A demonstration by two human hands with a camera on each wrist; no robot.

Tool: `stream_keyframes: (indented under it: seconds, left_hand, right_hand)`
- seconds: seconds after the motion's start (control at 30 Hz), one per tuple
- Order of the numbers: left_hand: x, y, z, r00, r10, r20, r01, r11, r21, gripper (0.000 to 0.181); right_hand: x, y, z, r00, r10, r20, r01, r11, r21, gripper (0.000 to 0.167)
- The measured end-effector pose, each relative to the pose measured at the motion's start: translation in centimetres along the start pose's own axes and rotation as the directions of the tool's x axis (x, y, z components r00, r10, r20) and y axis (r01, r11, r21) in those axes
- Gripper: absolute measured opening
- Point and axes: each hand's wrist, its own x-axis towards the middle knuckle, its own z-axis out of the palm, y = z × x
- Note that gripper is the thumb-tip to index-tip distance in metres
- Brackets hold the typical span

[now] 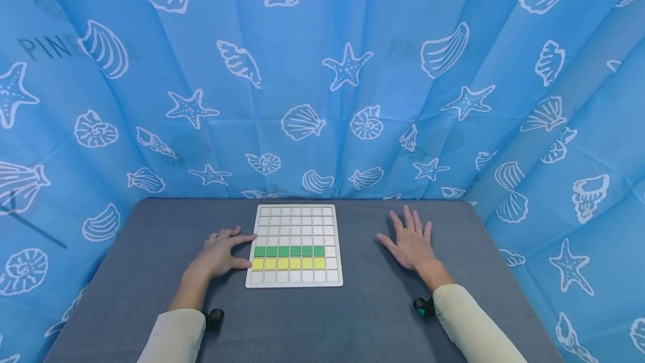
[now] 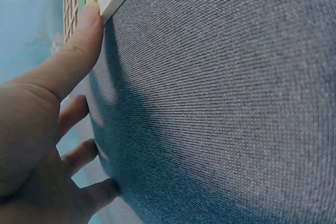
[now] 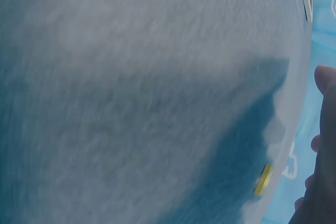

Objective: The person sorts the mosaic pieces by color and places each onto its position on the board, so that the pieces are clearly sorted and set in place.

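A white square grid board (image 1: 294, 277) lies flat on the table, with a row of green tiles (image 1: 289, 251) and, nearer to me, a row of yellow tiles (image 1: 294, 263). The rightmost cell of both rows is white. My left hand (image 1: 219, 254) touches the board's left edge with thumb and index fingertip; its other fingers are spread beside it. In the left wrist view the thumb (image 2: 79, 48) meets the board's rim. To the right of the board, my right hand (image 1: 412, 244) is held with spread fingers over a loose yellow tile (image 3: 263, 180), mostly hidden in the head view.
Grey cloth covers the table (image 1: 373, 318). A blue curtain (image 1: 322, 99) printed with white shells and starfish hangs behind it and along the sides. Black wrist devices sit on both of my wrists, below the pale sleeves (image 1: 471, 318).
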Motion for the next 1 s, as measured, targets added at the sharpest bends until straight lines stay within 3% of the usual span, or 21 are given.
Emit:
stream_keyframes:
  seconds: [0.27, 0.5, 1.0]
  left_hand:
    - [0.0, 0.1, 0.0, 1.0, -0.008, 0.005, 0.008, 1.0, -0.008, 0.075]
    - [0.0, 0.1, 0.0, 1.0, -0.005, 0.005, 0.005, 1.0, -0.009, 0.075]
    - [-0.2, 0.2, 0.0, 1.0, -0.026, 0.006, 0.026, 1.0, -0.008, 0.075]
  right_hand:
    - [-0.4, 1.8, -0.5, 0.998, 0.025, 0.05, -0.026, 0.999, 0.025, 0.083]
    - [-0.5, 3.3, -0.6, 1.0, -0.006, 0.025, 0.003, 0.996, 0.094, 0.076]
    - [-0.7, 4.9, -0.4, 0.998, -0.004, -0.06, 0.01, 0.996, 0.089, 0.036]
